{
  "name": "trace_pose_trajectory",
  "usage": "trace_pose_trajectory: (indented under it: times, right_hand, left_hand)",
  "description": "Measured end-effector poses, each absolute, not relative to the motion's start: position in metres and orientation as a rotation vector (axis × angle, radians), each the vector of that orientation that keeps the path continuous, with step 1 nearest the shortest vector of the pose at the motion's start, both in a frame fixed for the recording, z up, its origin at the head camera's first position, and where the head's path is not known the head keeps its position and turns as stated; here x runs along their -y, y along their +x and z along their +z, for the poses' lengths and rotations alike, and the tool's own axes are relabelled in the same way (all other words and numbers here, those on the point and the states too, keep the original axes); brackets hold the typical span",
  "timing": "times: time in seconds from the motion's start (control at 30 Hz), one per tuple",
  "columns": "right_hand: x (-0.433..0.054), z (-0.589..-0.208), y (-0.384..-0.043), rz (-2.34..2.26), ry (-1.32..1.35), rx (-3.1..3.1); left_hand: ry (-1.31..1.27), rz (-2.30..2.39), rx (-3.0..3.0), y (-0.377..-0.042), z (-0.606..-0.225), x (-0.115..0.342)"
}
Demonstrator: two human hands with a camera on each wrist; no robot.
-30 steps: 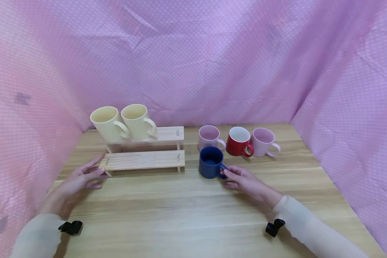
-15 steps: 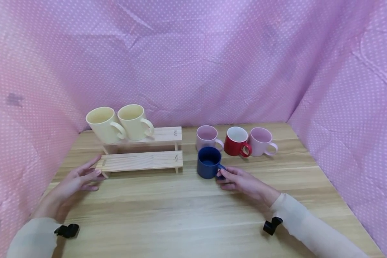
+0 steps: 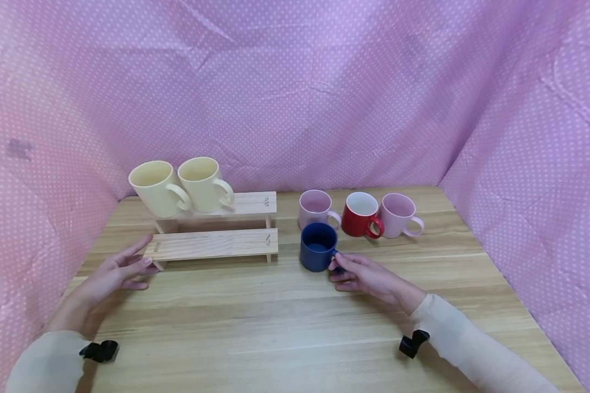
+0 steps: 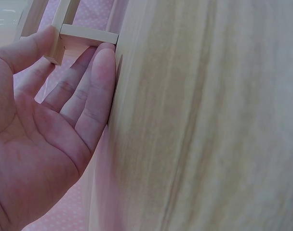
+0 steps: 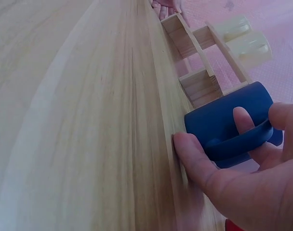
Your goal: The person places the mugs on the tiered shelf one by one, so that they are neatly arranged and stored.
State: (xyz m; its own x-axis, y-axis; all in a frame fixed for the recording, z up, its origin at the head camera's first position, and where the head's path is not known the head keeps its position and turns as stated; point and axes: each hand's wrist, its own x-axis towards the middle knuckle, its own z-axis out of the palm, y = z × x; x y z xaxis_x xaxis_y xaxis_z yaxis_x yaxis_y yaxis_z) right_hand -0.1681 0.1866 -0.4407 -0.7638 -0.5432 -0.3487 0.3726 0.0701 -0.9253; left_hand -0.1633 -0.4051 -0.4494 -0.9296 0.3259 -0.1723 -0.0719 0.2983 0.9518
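Observation:
My right hand (image 3: 371,277) holds the handle of a dark blue mug (image 3: 314,254), which stands upright in front of a pink mug (image 3: 307,210). In the right wrist view, a finger passes through the blue handle and the thumb lies over it. My left hand (image 3: 115,275) is at the left end of a two-tier wooden rack (image 3: 211,245). Its thumb and index finger pinch the lower board's end in the left wrist view, with the other fingertips by the leg. Two cream mugs (image 3: 159,194) stand side by side on the upper board, tilted in this view.
Right of the blue mug, a red mug (image 3: 358,222) with a white inside and a second pink mug (image 3: 394,218) stand close together. The wooden table (image 3: 255,327) extends toward me. A pink dotted curtain (image 3: 295,93) encloses the back and sides.
My right fingers have slid a little further left, deeper into the blue mug's handle. My left hand stays at the rack's end. The head view has shifted slightly.

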Motion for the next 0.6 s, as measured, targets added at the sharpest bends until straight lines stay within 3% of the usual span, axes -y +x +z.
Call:
trace_pose_trajectory:
  times: [0.6]
  right_hand:
    - [-0.1851,-0.4432,-0.1677,-1.820,-0.152,-1.699]
  left_hand:
    - [0.214,1.658,-2.240,-0.1622,-0.4477,0.4049]
